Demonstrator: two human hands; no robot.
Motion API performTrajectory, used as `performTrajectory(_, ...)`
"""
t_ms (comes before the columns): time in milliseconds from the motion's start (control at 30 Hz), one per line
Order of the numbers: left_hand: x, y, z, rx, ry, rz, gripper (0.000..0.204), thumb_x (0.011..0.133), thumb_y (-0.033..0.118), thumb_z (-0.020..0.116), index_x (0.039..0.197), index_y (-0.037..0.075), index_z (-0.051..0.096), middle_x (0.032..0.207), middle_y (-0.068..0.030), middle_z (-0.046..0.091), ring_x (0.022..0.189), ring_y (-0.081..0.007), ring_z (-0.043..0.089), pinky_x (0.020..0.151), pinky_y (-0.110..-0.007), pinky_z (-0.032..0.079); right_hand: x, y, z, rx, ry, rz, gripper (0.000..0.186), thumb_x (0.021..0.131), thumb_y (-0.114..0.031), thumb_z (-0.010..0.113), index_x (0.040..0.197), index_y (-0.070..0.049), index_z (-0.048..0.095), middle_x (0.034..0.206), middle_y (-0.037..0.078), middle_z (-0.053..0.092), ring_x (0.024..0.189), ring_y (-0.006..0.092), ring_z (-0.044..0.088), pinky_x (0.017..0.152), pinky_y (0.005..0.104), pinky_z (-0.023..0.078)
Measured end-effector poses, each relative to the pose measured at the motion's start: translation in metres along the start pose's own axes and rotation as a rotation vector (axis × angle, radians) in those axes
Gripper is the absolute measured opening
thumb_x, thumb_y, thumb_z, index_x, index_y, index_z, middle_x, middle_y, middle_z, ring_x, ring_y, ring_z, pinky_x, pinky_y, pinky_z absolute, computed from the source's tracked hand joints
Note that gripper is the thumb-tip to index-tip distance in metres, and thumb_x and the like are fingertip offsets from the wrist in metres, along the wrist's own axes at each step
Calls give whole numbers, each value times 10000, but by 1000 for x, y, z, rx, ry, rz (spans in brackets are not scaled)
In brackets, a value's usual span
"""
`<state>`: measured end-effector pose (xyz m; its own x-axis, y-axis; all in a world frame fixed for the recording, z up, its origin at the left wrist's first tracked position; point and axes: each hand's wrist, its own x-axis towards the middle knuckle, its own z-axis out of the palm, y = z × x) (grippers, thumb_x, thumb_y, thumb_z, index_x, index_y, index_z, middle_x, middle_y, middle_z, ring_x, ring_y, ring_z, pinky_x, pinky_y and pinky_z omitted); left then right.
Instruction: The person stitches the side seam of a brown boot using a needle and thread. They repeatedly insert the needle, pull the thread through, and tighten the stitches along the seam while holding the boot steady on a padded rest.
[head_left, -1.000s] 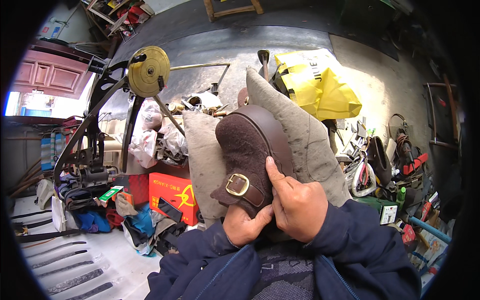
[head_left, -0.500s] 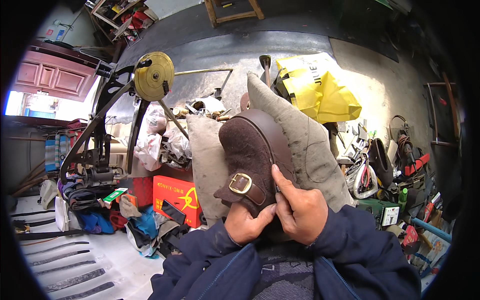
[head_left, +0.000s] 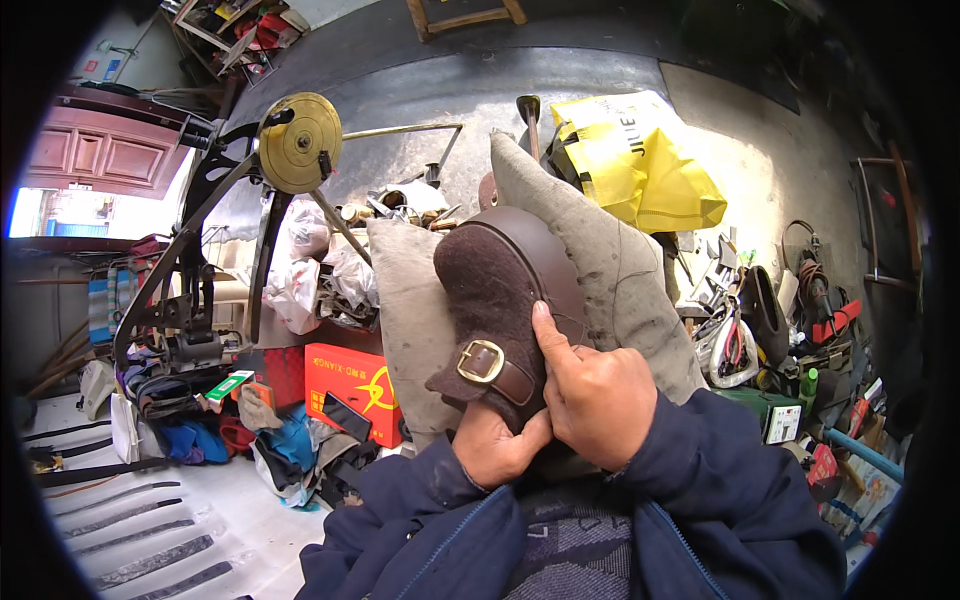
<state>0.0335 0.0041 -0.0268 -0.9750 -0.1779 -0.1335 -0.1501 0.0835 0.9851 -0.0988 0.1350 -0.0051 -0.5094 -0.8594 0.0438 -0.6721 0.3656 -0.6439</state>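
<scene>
A dark brown fuzzy slip-on shoe (head_left: 485,285) with a leather strap and a gold-coloured buckle (head_left: 481,361) rests over my lap, toe pointing away. Its smooth brown sole edge (head_left: 550,270) faces right. My left hand (head_left: 500,440) grips the shoe at its opening, fingers inside and thumb outside. On the right side, my right hand (head_left: 600,400) lays its index fingertip on the seam between the fuzzy upper and the sole edge. Its other fingers are curled in, and whatever they hold is hidden. Grey cloth (head_left: 625,300) covers my legs beneath the shoe.
A hand-cranked machine with a brass-coloured wheel (head_left: 300,143) stands at left. Beside my left arm are a red box (head_left: 350,375) and cloth scraps. A yellow bag (head_left: 650,165) sits at the far right, with tools and a green box (head_left: 760,408) nearer on the right.
My right index fingertip has slid along the seam toward the toe. A thin dark thing that showed between my right fingers is now out of sight. My left hand keeps its grip.
</scene>
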Motion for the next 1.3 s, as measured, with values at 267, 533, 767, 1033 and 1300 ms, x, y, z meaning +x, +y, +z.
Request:
performTrajectory(267, 3, 9, 1, 73, 17, 23, 745, 913, 102, 739, 1553, -55, 391, 1526, -214, 507, 1460, -341, 454, 1225, -429, 336, -5, -3, -6, 10, -52, 22, 684, 844, -63, 669, 1499, 58, 511, 711, 183, 673, 554, 361, 649, 553, 479, 514)
performTrajectory(533, -10, 6, 0, 19, 31, -57, 731, 944, 114, 760, 1557, -44, 393, 1523, -147, 516, 1418, -257, 491, 1195, -393, 373, -37, 8, -5, 462, 110, 0, 541, 928, -22, 668, 1448, 65, 545, 760, 187, 681, 651, 369, 691, 591, 442, 540)
performTrajectory(767, -17, 15, 7, -130, 168, -130, 480, 996, 84, 693, 1431, -54, 547, 1366, -137, 653, 1274, -237, 614, 1103, -370, 460, -25, 11, 2, 442, 167, -54, 566, 925, -6, 664, 1471, 56, 532, 783, 188, 679, 654, 361, 691, 590, 426, 536)
performTrajectory(1033, -13, 10, 8, -46, 131, -88, 465, 1016, 75, 678, 1451, -34, 553, 1415, -126, 641, 1316, -232, 600, 1134, -383, 442, -19, 4, 1, 335, 63, 20, 621, 904, 13, 667, 1502, 55, 503, 771, 195, 674, 646, 373, 686, 596, 434, 540)
performTrajectory(1300, -10, 15, 9, -44, 125, -122, 482, 1029, 99, 663, 1476, -31, 535, 1452, -128, 619, 1354, -237, 571, 1147, -380, 427, -27, 3, -10, 352, 15, 14, 613, 908, 26, 636, 1504, 66, 496, 734, 197, 659, 637, 368, 684, 594, 433, 536)
